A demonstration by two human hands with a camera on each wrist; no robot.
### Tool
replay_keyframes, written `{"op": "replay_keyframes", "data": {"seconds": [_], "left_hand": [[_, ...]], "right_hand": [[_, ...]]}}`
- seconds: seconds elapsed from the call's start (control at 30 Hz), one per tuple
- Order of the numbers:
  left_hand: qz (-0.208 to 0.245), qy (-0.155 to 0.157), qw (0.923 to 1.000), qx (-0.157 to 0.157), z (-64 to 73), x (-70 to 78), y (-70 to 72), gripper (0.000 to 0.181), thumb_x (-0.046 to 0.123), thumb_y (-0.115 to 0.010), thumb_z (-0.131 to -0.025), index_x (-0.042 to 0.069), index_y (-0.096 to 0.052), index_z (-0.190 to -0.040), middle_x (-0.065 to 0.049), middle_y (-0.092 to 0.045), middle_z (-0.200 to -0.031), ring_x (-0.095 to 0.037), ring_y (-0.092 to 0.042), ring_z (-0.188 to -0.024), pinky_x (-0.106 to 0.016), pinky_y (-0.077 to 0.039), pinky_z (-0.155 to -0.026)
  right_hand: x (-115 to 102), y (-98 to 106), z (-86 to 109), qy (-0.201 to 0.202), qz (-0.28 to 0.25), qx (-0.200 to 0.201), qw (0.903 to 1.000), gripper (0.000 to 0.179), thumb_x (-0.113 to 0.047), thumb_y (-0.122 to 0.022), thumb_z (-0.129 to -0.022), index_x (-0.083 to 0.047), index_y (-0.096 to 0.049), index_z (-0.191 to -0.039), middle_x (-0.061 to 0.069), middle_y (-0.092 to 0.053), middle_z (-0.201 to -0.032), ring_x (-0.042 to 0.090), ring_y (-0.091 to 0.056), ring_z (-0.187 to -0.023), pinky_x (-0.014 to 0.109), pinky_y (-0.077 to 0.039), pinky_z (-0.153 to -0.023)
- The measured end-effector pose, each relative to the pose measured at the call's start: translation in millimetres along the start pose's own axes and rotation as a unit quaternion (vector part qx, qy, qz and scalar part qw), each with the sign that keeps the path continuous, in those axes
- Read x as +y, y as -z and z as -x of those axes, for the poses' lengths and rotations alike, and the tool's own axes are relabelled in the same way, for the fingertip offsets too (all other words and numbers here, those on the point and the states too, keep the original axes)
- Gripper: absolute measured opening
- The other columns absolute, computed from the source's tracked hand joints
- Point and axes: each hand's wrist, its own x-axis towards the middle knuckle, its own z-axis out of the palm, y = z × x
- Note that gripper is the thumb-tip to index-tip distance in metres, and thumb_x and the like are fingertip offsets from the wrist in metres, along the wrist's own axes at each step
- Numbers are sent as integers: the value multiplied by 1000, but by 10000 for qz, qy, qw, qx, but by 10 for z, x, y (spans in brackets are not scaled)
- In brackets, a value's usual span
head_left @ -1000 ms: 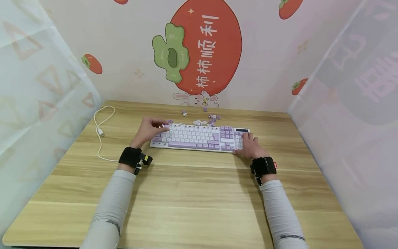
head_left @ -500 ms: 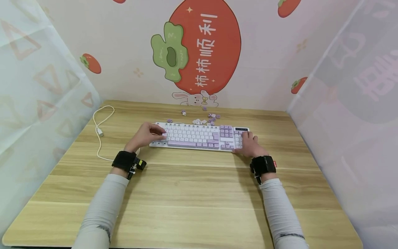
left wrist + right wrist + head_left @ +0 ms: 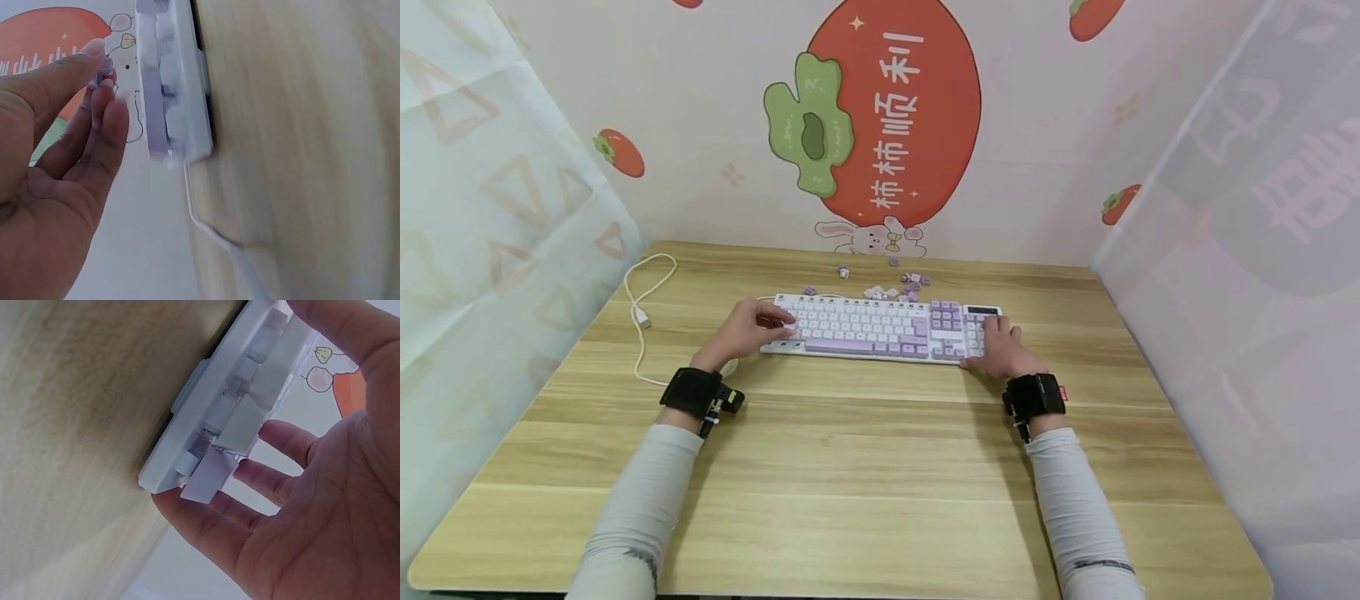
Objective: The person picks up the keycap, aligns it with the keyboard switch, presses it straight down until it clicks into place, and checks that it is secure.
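Note:
A white and purple keyboard [image 3: 857, 348] lies on the table, with bare switches [image 3: 831, 301] along its back row and a few more at the front left. My left hand [image 3: 741, 332] is over its left end. In the left wrist view, the thumb and fingers pinch a small purple keycap [image 3: 104, 71], held apart from the keyboard's edge. At the other end, my right hand [image 3: 1003, 352] grips the keyboard around the number pad, thumb at the front edge. Seen from the right wrist, the fingers [image 3: 200, 528] wrap the keyboard's end beside raised keycaps [image 3: 212, 472].
Behind the keyboard lie several loose white and purple keycaps [image 3: 913, 282]. A white cable [image 3: 642, 350] with a USB plug [image 3: 641, 317] loops over the table's left side. A printed cloth backdrop [image 3: 1030, 150] stands along the back edge, with side panels.
My left hand has moved left and toward the front, from the keyboard's back left corner to its left side. The right hand has stayed on the right end.

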Motion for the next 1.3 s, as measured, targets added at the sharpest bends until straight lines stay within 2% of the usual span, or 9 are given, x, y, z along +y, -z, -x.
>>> {"op": "replay_keyframes", "data": {"seconds": [0.1, 0.2, 0.37, 0.47, 0.7, 0.87, 1.1, 1.2, 1.3], "left_hand": [[33, 105, 9999, -17, 50, -4, 43, 20, 4, -77, -89, -3, -76, -108, -21, -72, -109, -29, -67, -94, -18, -53, -78], [-119, 122, 9999, 2, 94, -31, 86, 20, 2, -78, -87, -4, -76, -106, -22, -73, -110, -29, -68, -94, -18, -54, -78], [-482, 71, 9988, 41, 136, -87, 149, 15, 0, -79, -85, -4, -77, -99, -20, -74, -104, -23, -67, -85, -20, -53, -75], [-614, 82, 9981, -59, 151, -107, 174, 13, -2, -78, -85, -3, -77, -97, -19, -75, -99, -20, -66, -83, -21, -52, -73], [-729, 2, 9972, -180, 167, -136, 215, 13, -7, -76, -84, -6, -77, -97, -21, -74, -96, -27, -67, -86, -33, -56, -77], [-837, -30, 9963, -214, 181, -109, 239, 12, -6, -76, -85, -5, -78, -97, -20, -74, -98, -31, -67, -90, -38, -56, -80], [-1014, 130, 9942, -341, 178, -100, 247, 12, -2, -77, -86, -3, -79, -97, -17, -75, -96, -21, -64, -82, -28, -51, -72], [-1083, 20, 9935, -358, 166, -98, 225, 11, -2, -77, -85, -3, -80, -96, -15, -74, -93, -21, -63, -82, -30, -51, -72], [-1213, -47, 9919, -363, 161, -68, 206, 10, -3, -77, -85, -3, -80, -94, -15, -73, -91, -26, -65, -84, -37, -53, -76]], "right_hand": [[3, 9, -4, -10, 16, 16, 10000, 92, -40, -74, -91, 5, -21, -151, 32, -20, -156, 51, -31, -131, 63, -39, -108], [2, 15, 0, -18, 22, -12, 10000, 92, -41, -74, -91, 5, -21, -151, 32, -20, -156, 51, -30, -132, 63, -38, -108], [3, 6, 5, -10, 12, -2, 10000, 92, -41, -74, -91, 5, -21, -151, 32, -20, -155, 51, -30, -132, 63, -38, -109], [0, -3, 9, -7, -1, -7, 10000, 93, -41, -74, -91, 5, -20, -151, 33, -20, -156, 51, -30, -132, 64, -39, -108], [-9, -2, 15, 20, -14, -8, 10000, 92, -40, -75, -90, 6, -21, -150, 33, -19, -156, 51, -31, -131, 63, -39, -108], [-8, 4, 6, 53, 0, -1, 10000, 93, -40, -75, -89, 7, -21, -149, 34, -21, -153, 52, -32, -129, 63, -39, -107], [-9, -2, -1, 13, 67, 12, 10000, 92, -40, -75, -90, 6, -21, -149, 33, -22, -154, 51, -32, -129, 62, -38, -108], [-6, -1, 2, 18, 82, 12, 10000, 93, -40, -75, -90, 7, -21, -150, 34, -21, -154, 51, -32, -129, 62, -38, -108], [0, -4, 1, 34, 82, 1, 10000, 95, -41, -74, -90, 7, -19, -151, 34, -20, -155, 52, -31, -130, 63, -38, -108]]}}
